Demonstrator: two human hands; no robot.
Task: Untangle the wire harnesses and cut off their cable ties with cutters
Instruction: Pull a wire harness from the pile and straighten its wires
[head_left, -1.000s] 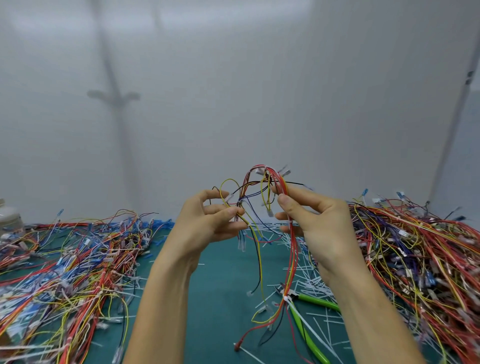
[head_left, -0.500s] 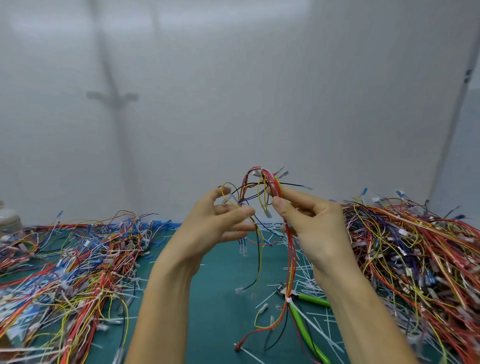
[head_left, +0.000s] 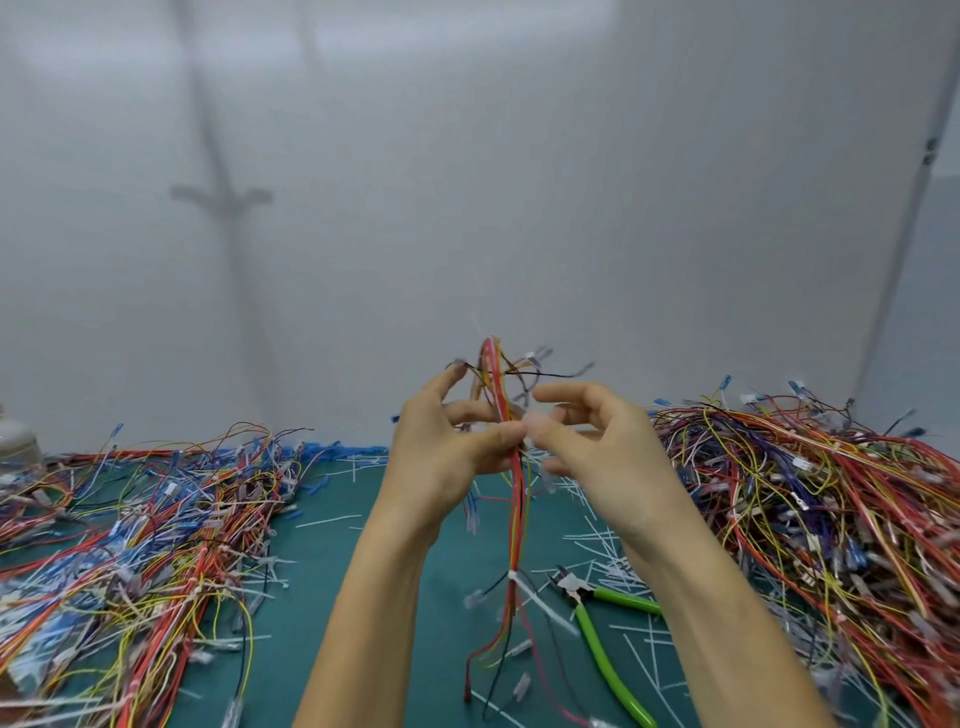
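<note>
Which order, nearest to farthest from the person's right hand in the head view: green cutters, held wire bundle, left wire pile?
1. Wire bundle: at the right hand's fingertips, centre.
2. Cutters: on the mat, below the hand.
3. Left wire pile: far left, across the mat.

We pinch a harness (head_left: 517, 519) upright between our left hand (head_left: 441, 467) and right hand (head_left: 608, 462) above the counter (head_left: 322, 597); green cutters (head_left: 592, 639) lie beneath, wire piles (head_left: 805, 493) on both sides.

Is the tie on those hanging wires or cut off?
On. A white tie wraps the hanging wires; the cutters lie on the table.
</note>
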